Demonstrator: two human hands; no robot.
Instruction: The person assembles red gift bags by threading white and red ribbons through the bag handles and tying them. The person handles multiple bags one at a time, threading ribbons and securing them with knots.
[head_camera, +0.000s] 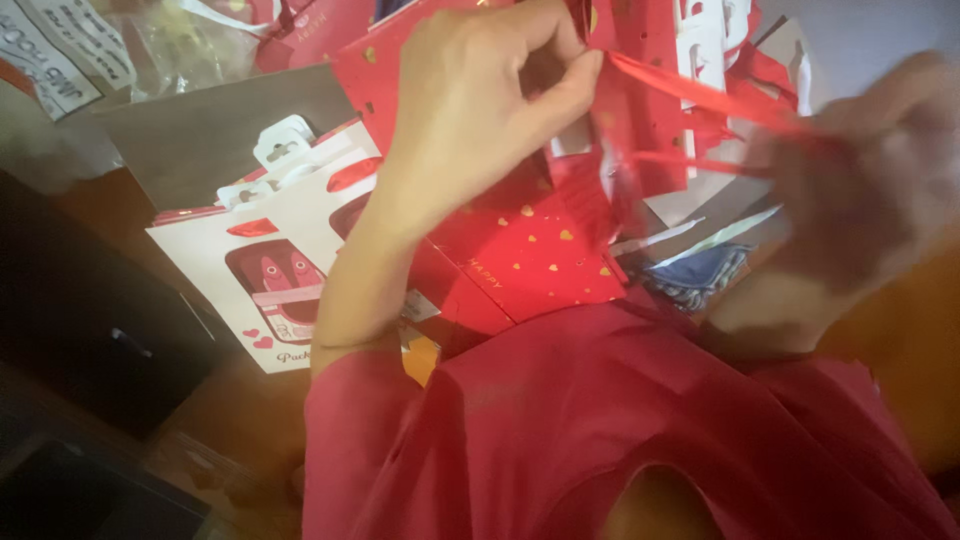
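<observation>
A cluttered wooden desk (900, 330) carries a red gift box (530, 250) at 12 o'clock. The left hand (480, 100) pinches a red ribbon (690, 92); the blurred right hand (870, 170), at 3 o'clock, grips its other end.

Looks like a gift-packing workshop: red gift boxes (520, 250) with gold hearts heaped on a counter (130, 210), stacked white carded packs (270, 270) just left of them, plastic bags (180, 40) behind those.

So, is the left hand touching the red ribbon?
Touching. The head view shows the left hand pinching the red ribbon between thumb and fingertips.
</observation>
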